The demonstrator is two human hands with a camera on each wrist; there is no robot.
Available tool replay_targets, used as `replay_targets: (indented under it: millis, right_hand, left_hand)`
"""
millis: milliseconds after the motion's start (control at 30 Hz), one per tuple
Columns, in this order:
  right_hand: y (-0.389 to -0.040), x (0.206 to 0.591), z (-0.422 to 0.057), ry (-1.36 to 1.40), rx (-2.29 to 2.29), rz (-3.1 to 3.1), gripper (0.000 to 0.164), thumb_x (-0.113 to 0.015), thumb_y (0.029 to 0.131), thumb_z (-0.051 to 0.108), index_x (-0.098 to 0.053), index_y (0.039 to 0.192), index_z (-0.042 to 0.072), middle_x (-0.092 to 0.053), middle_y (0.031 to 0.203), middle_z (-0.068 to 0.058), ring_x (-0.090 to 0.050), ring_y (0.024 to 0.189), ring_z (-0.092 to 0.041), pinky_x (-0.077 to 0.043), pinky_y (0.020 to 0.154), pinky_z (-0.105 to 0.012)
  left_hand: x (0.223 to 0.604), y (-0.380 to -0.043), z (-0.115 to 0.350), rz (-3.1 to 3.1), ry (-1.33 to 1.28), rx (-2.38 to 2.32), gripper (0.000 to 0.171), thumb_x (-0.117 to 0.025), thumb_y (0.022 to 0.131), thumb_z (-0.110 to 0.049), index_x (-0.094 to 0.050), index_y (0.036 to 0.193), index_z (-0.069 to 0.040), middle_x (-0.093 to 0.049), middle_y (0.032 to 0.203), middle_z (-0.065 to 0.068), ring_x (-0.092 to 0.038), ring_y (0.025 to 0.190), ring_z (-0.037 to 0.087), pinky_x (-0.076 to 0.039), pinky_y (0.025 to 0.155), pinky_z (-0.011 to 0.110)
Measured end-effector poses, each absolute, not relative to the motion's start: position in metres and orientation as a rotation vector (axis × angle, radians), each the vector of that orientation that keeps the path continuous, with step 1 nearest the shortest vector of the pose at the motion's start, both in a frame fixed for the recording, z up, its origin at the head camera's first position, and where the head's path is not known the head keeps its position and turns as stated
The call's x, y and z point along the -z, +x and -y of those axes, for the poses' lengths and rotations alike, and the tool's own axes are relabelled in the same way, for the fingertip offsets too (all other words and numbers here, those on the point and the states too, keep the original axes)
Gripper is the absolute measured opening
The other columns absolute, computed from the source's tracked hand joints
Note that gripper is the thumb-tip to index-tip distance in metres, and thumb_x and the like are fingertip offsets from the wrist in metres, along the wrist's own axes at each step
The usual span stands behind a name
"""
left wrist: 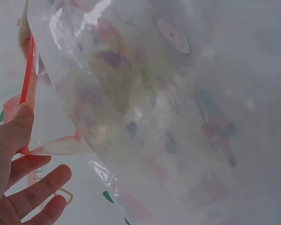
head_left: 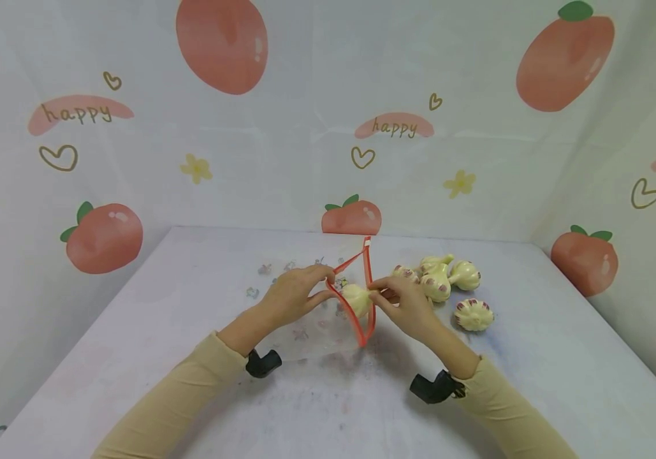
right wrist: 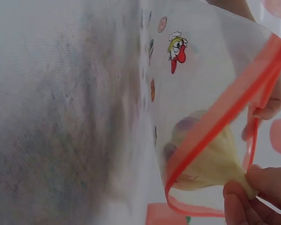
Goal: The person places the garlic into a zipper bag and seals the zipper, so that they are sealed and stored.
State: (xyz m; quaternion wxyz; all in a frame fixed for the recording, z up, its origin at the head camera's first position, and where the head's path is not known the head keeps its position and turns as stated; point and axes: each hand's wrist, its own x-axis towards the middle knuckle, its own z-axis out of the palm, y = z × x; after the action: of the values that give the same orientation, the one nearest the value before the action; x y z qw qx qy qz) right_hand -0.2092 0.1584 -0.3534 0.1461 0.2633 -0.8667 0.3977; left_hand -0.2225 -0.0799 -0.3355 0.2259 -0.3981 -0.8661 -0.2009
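Note:
A clear zip bag (left wrist: pixel 178 117) with small printed pictures and a red zip edge (right wrist: pixel 225 108) stands with its mouth spread. My left hand (head_left: pixel 296 292) pinches the red edge between thumb and fingers; in the left wrist view its other fingers (left wrist: pixel 40 187) spread out loosely. A garlic bulb (right wrist: pixel 206 154), cream with purple patches, sits in the bag's mouth. By its stem, my right hand (head_left: pixel 408 305) pinches it with thumb and fingertips. The bulb's round end is inside the bag, seen through the plastic in the right wrist view.
Several more garlic bulbs (head_left: pixel 436 284) lie grouped right of the bag, and one bulb (head_left: pixel 473 315) lies apart, nearer me. A pale cloth covers the table (head_left: pixel 305 408). Behind it hangs a white backdrop (head_left: pixel 305 146) printed with fruit, hearts and flowers.

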Motion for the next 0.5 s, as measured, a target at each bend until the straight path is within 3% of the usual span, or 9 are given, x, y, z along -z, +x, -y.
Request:
replay_targets:
  millis: [500]
  right_hand:
    - [-0.211,0.363,-0.150,0.835,-1.088,2.552,0.013,-0.066,0.084,0.004,-0.068,0.097,0.001,-0.070,0.092,-0.011,-0.067,0.076,-0.017,-0.054,0.066,-0.020]
  left_hand:
    - [0.325,-0.224,0.079,2.318,-1.088,0.534,0.027,-0.072,0.081,-0.019,-0.055,0.099,-0.009,-0.067,0.090,0.001,-0.065,0.073,0.016,-0.052,0.064,0.027]
